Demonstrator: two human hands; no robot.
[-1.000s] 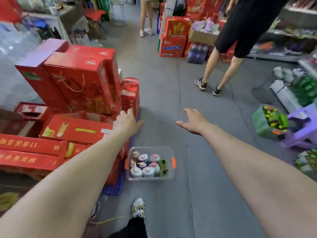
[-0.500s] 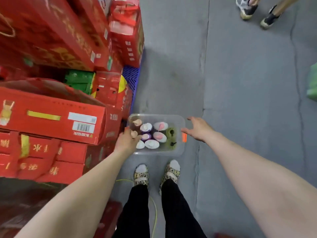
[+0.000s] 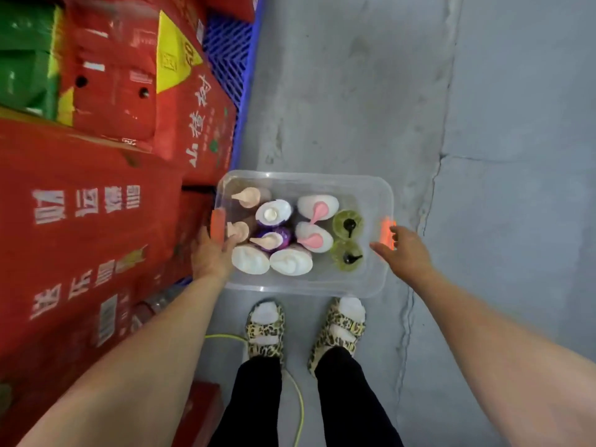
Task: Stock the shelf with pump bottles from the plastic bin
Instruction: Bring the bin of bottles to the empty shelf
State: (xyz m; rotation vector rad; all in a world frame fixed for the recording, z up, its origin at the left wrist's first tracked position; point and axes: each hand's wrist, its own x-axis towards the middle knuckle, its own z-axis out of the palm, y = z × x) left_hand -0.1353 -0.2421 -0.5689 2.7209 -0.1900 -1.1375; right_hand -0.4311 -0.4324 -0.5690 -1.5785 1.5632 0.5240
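A clear plastic bin (image 3: 306,288) with orange side latches stands on the grey floor just ahead of my feet. Several pump bottles stand upright in it: white ones (image 3: 290,261) nearest me, white ones with pink pumps (image 3: 317,206), a purple one (image 3: 274,214) and two green ones with black pumps (image 3: 348,224). My left hand (image 3: 211,253) lies against the bin's left rim by the orange latch (image 3: 218,224), fingers straight. My right hand (image 3: 404,250) reaches the right orange latch (image 3: 387,232), fingertips touching it.
Stacked red cartons (image 3: 96,204) crowd the left, close against the bin, on a blue plastic pallet (image 3: 229,50). My feet in leopard-print sandals (image 3: 266,330) stand right behind the bin. A yellow cord (image 3: 300,404) trails on the floor. Grey concrete floor (image 3: 500,156) lies to the right.
My view has tilted down and closed in on the bin. Both hands have dropped from mid-air to the bin's two sides, by the orange latches.
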